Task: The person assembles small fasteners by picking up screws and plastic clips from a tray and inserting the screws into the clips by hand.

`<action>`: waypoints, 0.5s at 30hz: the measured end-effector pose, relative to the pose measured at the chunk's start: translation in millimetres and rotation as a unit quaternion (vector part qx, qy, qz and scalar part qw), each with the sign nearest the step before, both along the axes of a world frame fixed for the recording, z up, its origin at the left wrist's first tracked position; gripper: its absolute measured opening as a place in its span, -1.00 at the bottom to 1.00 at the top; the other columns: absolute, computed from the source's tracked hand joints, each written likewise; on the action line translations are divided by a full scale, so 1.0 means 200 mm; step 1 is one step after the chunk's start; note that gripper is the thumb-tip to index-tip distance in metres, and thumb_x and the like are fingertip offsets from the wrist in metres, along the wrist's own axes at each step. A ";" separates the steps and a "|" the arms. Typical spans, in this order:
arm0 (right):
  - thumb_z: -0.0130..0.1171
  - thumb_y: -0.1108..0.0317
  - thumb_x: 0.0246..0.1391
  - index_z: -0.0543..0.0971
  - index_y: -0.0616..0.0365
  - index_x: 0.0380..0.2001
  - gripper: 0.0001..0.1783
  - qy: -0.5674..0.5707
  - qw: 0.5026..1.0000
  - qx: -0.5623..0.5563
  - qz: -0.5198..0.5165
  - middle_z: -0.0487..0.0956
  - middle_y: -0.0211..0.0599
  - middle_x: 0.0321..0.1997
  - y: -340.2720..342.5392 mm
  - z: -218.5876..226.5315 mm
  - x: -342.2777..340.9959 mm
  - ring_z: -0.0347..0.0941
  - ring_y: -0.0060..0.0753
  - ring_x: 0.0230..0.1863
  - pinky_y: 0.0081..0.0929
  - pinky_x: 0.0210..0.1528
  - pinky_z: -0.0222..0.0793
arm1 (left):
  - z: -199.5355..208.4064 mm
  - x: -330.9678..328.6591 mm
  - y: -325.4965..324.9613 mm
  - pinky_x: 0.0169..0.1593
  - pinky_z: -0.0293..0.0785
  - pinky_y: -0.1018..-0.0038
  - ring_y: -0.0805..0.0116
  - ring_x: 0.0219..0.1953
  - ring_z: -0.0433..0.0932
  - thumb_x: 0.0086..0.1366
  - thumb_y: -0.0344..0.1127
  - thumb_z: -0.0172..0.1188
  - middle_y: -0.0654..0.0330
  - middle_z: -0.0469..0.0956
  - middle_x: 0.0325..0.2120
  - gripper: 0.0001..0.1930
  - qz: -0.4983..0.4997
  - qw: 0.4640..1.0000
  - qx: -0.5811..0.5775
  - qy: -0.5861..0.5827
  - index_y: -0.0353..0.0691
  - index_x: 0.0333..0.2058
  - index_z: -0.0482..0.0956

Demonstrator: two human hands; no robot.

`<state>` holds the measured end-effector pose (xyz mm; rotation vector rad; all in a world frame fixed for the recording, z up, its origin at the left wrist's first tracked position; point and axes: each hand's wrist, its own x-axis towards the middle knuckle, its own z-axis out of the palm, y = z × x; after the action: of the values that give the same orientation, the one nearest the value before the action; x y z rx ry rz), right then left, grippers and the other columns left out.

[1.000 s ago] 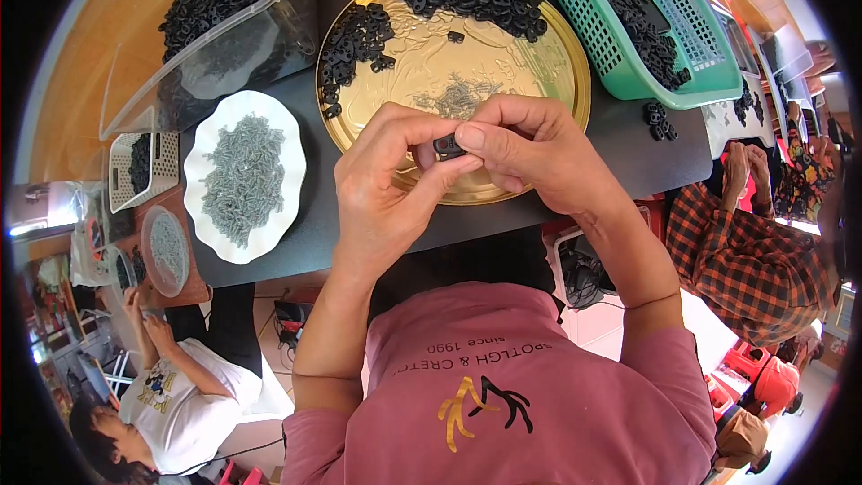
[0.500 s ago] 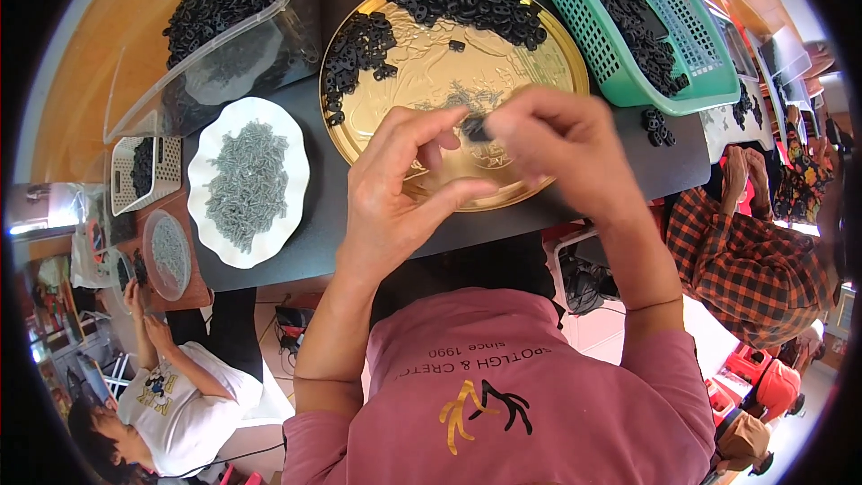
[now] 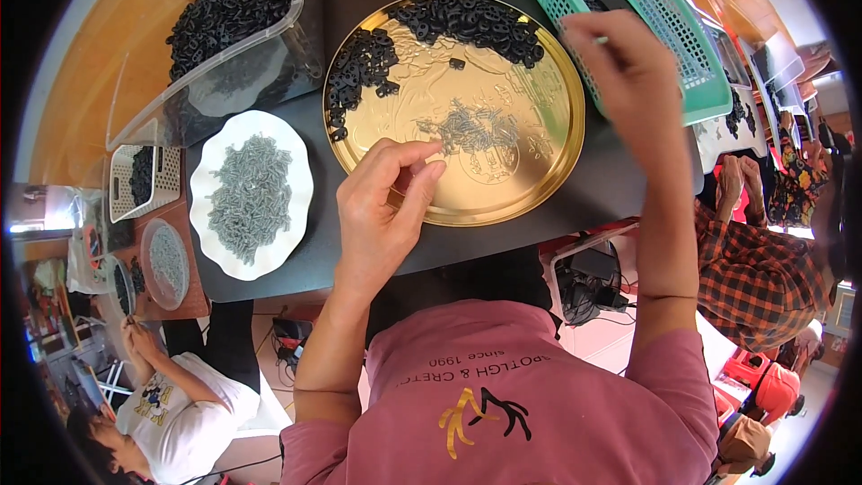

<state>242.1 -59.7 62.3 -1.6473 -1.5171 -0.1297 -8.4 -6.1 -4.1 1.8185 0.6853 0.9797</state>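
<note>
Over the near-left part of a round gold tray [image 3: 377,126], my left hand [image 3: 382,207] has its thumb and forefinger closed in a pinch. What they hold, if anything, is too small to make out. Beside those fingertips lies a loose pile of small grey screws [image 3: 480,128]. Small black plastic pieces [image 3: 467,20] line the tray's far edge, and another heap of black pieces [image 3: 359,67] sits at its left. My right hand [image 3: 628,67] is blurred over the near-left side of a green plastic basket [image 3: 705,103]. Motion smears its fingers, and it hides part of the basket's contents.
Left of the tray stands a white scalloped dish [image 3: 202,216] of grey screws. A clear bin [image 3: 292,36] of black pieces is behind it, with a small white basket [image 3: 162,193] nearby. Co-workers sit at left [image 3: 184,413] and right [image 3: 763,269].
My right hand has moved from the tray up and right to the green basket. My left thumb and forefinger have come together. The dark piece between my hands no longer shows there.
</note>
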 end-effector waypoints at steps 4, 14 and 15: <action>0.17 0.39 0.01 0.61 0.21 -0.36 -0.86 -0.058 0.993 -0.078 0.067 0.58 -0.21 -0.36 0.17 -0.17 -0.15 0.54 -0.16 -0.41 -0.28 -0.34 0.43 | -0.02 0.00 0.01 -0.53 0.26 0.65 0.57 -0.60 0.36 0.15 -0.57 0.22 0.26 0.40 -0.59 -0.83 0.001 0.999 0.049 -0.014 -0.32 -0.25 0.58; 0.08 0.33 0.06 0.61 0.20 -0.37 -0.81 -0.195 0.952 -0.234 0.021 0.54 -0.13 -0.34 0.38 -0.33 -0.17 0.50 0.00 -0.37 -0.18 -0.25 0.42 | -0.03 -0.01 0.02 -0.52 0.27 0.63 0.54 -0.60 0.37 0.16 -0.55 0.22 0.23 0.40 -0.60 -0.85 0.005 0.998 0.053 -0.021 -0.33 -0.26 0.57; 0.09 0.35 0.04 0.61 0.21 -0.36 -0.82 -0.211 0.951 -0.227 0.016 0.55 -0.11 -0.36 0.38 -0.33 -0.18 0.49 0.02 -0.38 -0.17 -0.25 0.41 | -0.03 -0.01 0.02 -0.52 0.28 0.63 0.54 -0.60 0.38 0.16 -0.55 0.22 0.23 0.40 -0.59 -0.85 0.003 0.998 0.050 -0.026 -0.33 -0.26 0.57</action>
<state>206.9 17.3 -4.6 -2.0479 -2.0081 -0.1279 -11.2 -1.3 -9.6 1.8713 0.6188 1.0781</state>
